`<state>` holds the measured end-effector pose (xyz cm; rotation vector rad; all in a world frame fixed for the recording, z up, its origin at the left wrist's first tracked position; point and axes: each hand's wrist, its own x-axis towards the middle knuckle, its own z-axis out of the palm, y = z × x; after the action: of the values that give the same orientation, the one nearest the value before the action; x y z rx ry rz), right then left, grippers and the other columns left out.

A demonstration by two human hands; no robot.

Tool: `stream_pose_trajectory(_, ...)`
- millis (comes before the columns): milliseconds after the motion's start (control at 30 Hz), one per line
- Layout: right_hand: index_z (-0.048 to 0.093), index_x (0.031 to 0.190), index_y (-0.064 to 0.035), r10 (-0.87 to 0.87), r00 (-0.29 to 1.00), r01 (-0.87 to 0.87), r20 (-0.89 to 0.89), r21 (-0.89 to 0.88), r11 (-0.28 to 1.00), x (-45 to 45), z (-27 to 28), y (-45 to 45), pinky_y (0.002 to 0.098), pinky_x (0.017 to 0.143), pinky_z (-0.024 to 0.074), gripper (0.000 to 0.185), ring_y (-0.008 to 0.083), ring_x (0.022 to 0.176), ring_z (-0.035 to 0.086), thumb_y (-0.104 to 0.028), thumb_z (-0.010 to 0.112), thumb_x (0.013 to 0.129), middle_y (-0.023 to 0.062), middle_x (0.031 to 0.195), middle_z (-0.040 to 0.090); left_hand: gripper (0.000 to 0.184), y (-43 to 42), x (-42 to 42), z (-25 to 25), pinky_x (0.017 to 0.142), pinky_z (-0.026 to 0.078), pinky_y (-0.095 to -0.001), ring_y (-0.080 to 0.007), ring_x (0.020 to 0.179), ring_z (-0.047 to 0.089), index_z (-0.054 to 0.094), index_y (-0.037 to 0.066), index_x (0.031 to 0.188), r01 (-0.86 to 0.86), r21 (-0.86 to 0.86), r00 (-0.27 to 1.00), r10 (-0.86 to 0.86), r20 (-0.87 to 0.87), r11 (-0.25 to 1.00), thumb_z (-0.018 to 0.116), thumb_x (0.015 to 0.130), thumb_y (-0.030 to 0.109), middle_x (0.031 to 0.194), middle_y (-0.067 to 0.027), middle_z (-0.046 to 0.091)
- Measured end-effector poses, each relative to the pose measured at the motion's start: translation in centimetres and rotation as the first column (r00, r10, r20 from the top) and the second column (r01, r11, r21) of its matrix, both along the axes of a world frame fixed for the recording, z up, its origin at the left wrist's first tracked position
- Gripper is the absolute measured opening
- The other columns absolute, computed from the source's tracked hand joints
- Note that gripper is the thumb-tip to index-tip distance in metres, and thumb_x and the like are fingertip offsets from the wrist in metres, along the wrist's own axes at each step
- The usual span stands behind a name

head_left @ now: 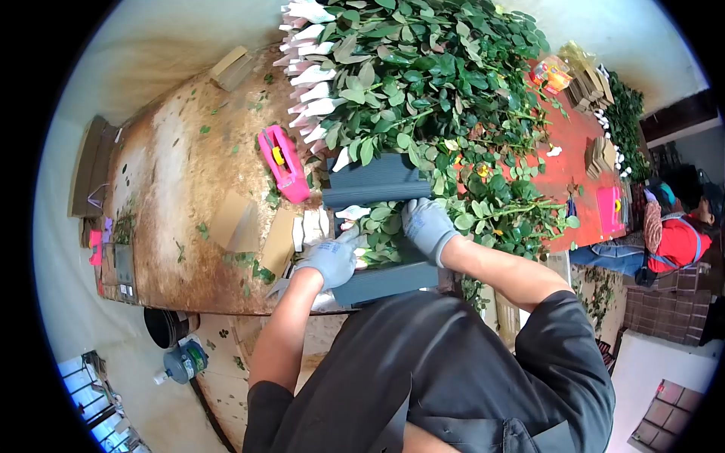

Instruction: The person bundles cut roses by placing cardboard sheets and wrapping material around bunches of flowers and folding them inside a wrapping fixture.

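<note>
Both hands wear grey gloves and work over a dark grey corrugated wrap [377, 181] on the bench, with a flat dark grey panel [387, 283] on its near side. My left hand [332, 262] is closed at the heads of several roses, whose white-covered bud [353, 213] shows just above the fingers. On the leafy side, my right hand [428, 228] is wrapped over rose stems beside the wrap's edge; its fingertips are partly hidden. Green rose leaves [384, 223] lie between the two hands. Left of my left hand stand small white sleeves [311, 226].
A large pile of leafy roses [430, 83] fills the back of the bench. A pink tape dispenser [284, 164] and cardboard pieces [234, 220] lie to the left. A second pink dispenser [609, 211] is at right, near a person in red [680, 241].
</note>
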<state>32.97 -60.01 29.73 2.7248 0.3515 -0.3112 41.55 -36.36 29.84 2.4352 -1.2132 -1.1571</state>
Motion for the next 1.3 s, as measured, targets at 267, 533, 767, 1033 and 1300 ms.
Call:
stream_pose_trajectory(267,0.066,0.101,-0.0059,0.105,0.961,-0.180,0.254,0.292,0.939,2.9,-0.5,4.2,0.0368,0.057,0.0487,0.021,0.0237,0.075,0.067,-0.022,0.055,0.094,0.0095,0.085,0.066,0.042,-1.0,0.3,1.5,0.113,0.038,-0.0453,-0.0388,0.134,0.050,0.056,0.004,0.135,0.018,0.079,1.000,-0.020,0.020,0.997,0.049,0.097,0.020,0.150,-0.0201,0.047)
stream_pose_trajectory(533,0.063,0.100,-0.0046,0.098,0.957,-0.222,0.272,0.471,0.854,4.6,-6.6,2.4,0.0430,0.053,0.0520,0.017,0.0291,0.065,0.069,-0.018,0.056,0.091,0.0147,0.080,0.065,0.038,0.1,2.3,-1.9,0.100,0.050,-0.0485,-0.0384,0.116,0.063,0.064,0.007,0.129,-0.201,-0.396,0.947,0.282,0.156,0.896,0.057,0.094,0.019,0.126,-0.0180,0.066)
stream_pose_trajectory(767,0.062,0.098,-0.0042,0.133,0.928,-0.277,0.348,0.406,0.871,4.8,-7.2,2.2,0.0407,0.049,0.0504,0.016,0.0268,0.062,0.067,-0.017,0.057,0.089,0.0139,0.079,0.064,0.023,-1.5,3.8,-4.8,0.090,0.052,-0.0518,-0.0425,0.098,0.068,0.066,0.009,0.112,-0.176,-0.130,0.851,0.218,0.478,0.976,0.059,0.093,0.021,0.114,-0.0192,0.069)
stream_pose_trajectory(1033,0.060,0.103,-0.0048,0.101,0.968,-0.186,0.229,0.388,0.903,4.8,-6.3,2.3,0.0413,0.054,0.0548,0.017,0.0268,0.068,0.071,-0.016,0.056,0.090,0.0135,0.084,0.067,0.013,1.5,5.2,-7.1,0.074,0.053,-0.0505,-0.0404,0.084,0.067,0.065,0.008,0.097,-0.086,-0.290,0.831,0.229,0.508,0.953,0.059,0.086,0.012,0.094,-0.0190,0.068)
stream_pose_trajectory(1300,0.059,0.111,-0.0054,0.107,0.986,-0.152,0.124,0.452,0.879,5.2,-5.6,2.1,0.0430,0.060,0.0573,0.021,0.0289,0.075,0.072,-0.015,0.054,0.093,0.0141,0.090,0.069,0.021,7.2,6.5,-1.7,0.081,0.053,-0.0488,-0.0372,0.092,0.069,0.068,0.010,0.107,-0.313,0.184,0.775,0.139,0.617,0.932,0.062,0.089,0.022,0.105,-0.0167,0.070)
